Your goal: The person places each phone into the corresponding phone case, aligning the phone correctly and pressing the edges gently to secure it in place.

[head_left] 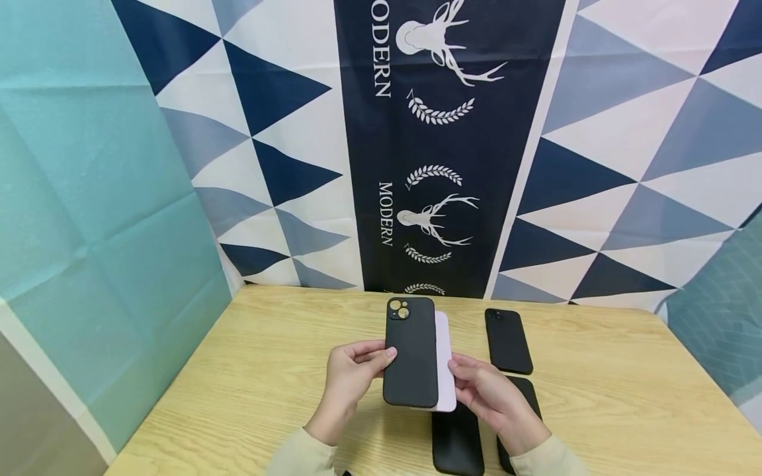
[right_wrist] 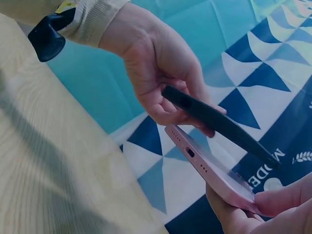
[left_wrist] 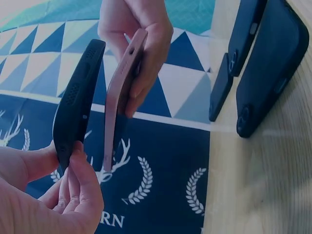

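In the head view my left hand (head_left: 351, 378) pinches a black phone case (head_left: 411, 360) by its left edge, thumb on the back. The case stands nearly upright, with a camera cutout at its upper left. Behind it and slightly to the right, my right hand (head_left: 489, 395) grips a pink phone (head_left: 446, 370) by the right edge. Both wrist views show a gap between the case (left_wrist: 73, 97) and the phone (right_wrist: 209, 176). The phone's bottom edge, with its port and small holes, is visible in the right wrist view.
A black phone (head_left: 508, 340) lies on the wooden table (head_left: 286, 344) at the right. Below it, another black phone-shaped item (head_left: 525, 387) is partly hidden by my right hand. A third dark one (head_left: 457, 441) lies nearer the front. Patterned cloth (head_left: 297, 132) hangs behind the table.
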A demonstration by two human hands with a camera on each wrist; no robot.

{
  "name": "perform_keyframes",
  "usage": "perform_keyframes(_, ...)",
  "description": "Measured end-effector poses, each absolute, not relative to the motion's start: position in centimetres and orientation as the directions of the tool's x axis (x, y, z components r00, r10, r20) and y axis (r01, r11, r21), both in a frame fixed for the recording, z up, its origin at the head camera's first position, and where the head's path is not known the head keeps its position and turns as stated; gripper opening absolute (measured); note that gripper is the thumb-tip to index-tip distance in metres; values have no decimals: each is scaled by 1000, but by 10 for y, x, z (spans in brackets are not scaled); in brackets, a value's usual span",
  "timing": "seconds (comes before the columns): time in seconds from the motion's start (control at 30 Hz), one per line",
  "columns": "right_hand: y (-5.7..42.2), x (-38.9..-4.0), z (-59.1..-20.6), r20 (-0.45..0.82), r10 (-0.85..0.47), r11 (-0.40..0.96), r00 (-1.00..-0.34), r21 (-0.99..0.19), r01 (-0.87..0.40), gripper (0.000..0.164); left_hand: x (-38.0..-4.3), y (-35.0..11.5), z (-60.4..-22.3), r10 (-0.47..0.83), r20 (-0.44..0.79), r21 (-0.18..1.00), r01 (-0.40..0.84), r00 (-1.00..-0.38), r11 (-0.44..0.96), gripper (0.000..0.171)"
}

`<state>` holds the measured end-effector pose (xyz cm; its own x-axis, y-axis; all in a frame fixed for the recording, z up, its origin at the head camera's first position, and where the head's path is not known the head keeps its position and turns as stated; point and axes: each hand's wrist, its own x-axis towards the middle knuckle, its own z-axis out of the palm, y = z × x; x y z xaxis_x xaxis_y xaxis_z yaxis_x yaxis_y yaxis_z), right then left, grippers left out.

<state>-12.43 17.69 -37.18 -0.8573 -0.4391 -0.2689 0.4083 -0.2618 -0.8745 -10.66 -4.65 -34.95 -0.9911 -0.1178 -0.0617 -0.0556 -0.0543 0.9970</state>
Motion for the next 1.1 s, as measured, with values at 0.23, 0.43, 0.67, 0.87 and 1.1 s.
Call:
perform_keyframes(0.23,175,-119,-371,-249,-451,-291,-857,-866,405,45,-102,-39,-348,-102,-55,997,-49,-993,-59,29)
perform_keyframes(0.43,173,-119,-373,-224,-465,-297,-857,-872,389,52,-102,-34,-347,-100,-34,999,-32,-994,-26,29)
perform_keyframes(0.67,173,-114,-374,-229,-472,-282,-851,-875,393,57,-100,-29,-349,-95,-13,1000,-14,-995,10,29)
perform_keyframes(0.87,174,-112,-375,-215,-474,-321,-854,-861,395,58,-98,-25,-353,-141,97,986,75,-985,152,29)
perform_keyframes(1.1,177,-112,-379,-189,-514,-372,-837,-830,415,49,-91,-22,-351,-127,200,915,139,-972,378,28)
